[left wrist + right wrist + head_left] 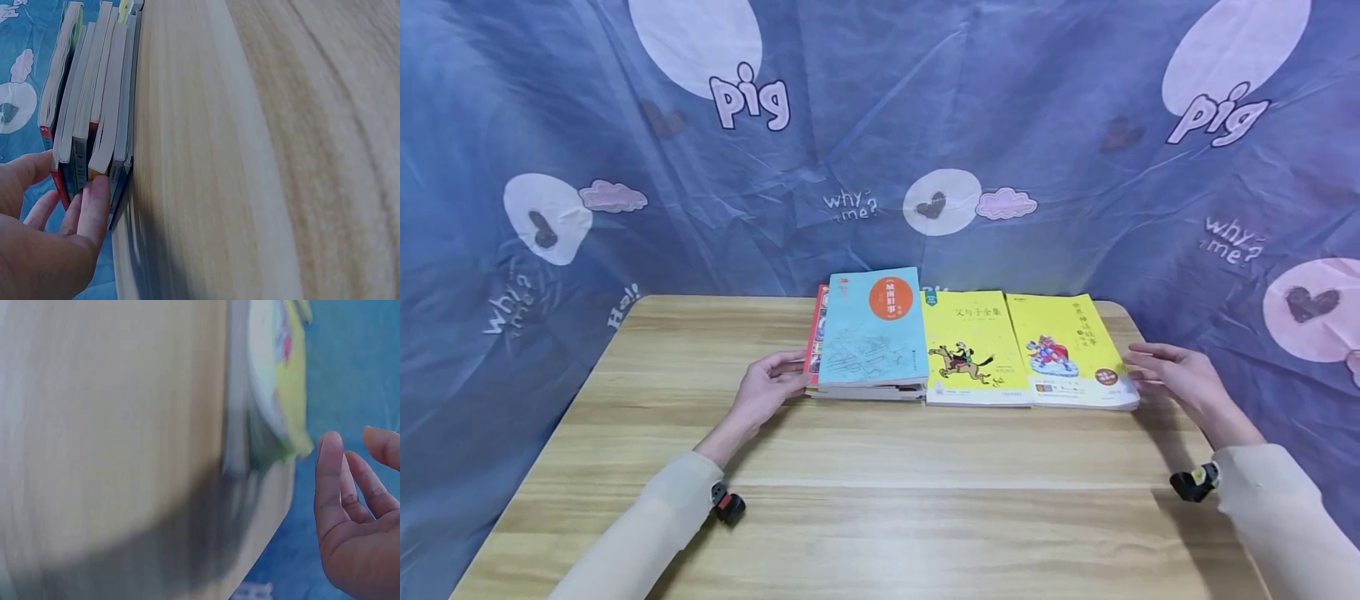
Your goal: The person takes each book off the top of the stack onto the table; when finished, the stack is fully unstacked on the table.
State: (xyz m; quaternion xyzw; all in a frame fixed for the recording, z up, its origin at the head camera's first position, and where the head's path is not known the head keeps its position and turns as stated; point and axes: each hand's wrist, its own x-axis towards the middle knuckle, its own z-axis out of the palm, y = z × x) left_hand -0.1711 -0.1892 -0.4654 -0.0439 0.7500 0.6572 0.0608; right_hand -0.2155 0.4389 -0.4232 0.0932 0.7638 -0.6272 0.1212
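Observation:
Several books stand in a left stack, its top a light blue book with an orange oval; a red-edged book pokes out on its left. Beside it lie a yellow book with a horse picture and a yellow book with a red-caped figure on top of another stack. My left hand touches the left stack's side; in the left wrist view its fingertips rest against the spines. My right hand is at the right stack's right edge; the right wrist view shows its fingers extended, apart from the books, holding nothing.
The books lie along the back of a wooden table. Right behind them hangs a blue patterned cloth, which also closes in both sides. Small dark wrist cameras sit at each sleeve.

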